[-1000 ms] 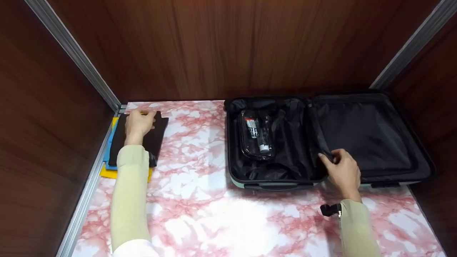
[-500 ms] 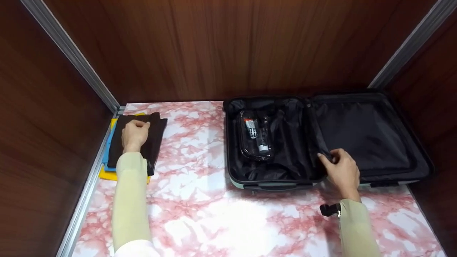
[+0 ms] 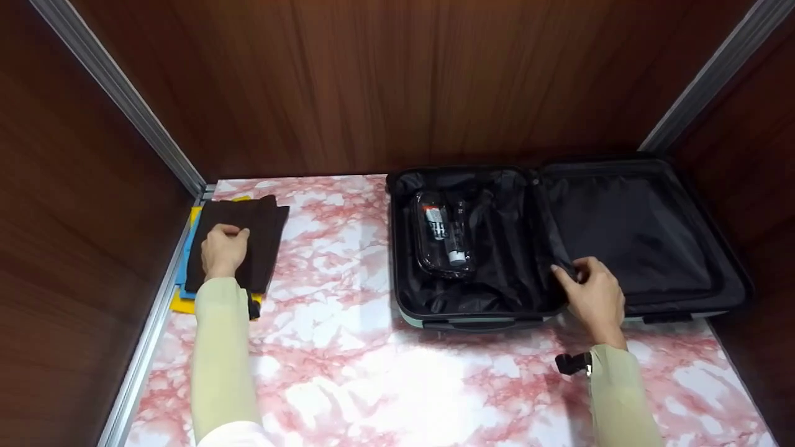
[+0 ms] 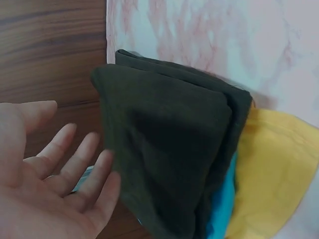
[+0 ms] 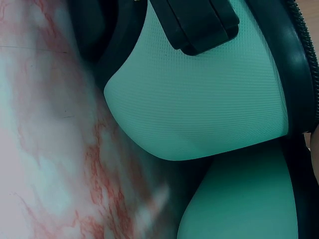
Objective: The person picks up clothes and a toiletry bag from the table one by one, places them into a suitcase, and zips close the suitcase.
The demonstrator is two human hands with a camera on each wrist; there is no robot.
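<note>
In the head view my left hand (image 3: 223, 249) is over a folded dark brown garment (image 3: 256, 223), which tops a stack at the left. The left wrist view shows the hand (image 4: 60, 184) with loosely bent fingers, apart from the garment (image 4: 159, 114) and holding nothing. Blue cloth (image 4: 222, 204) and yellow cloth (image 4: 274, 169) stick out beneath. My right hand (image 3: 596, 301) pinches the black fabric flap (image 3: 554, 239) at the middle of the opened suitcase (image 3: 484, 323). From the right wrist only the suitcase's mint-green shell (image 5: 199, 99) shows clearly.
A clear pouch (image 3: 445, 269) holding a tube (image 3: 436, 223) and another slim item with a white end (image 3: 456, 256) lies in the suitcase's left half. The right half (image 3: 640, 236) lies open near the right wall. Wood-look panels (image 3: 372, 87) rise behind and at both sides.
My left hand has drawn back from the garment's far edge toward me and slightly left, showing more of the dark cloth. The right hand keeps its hold on the flap.
</note>
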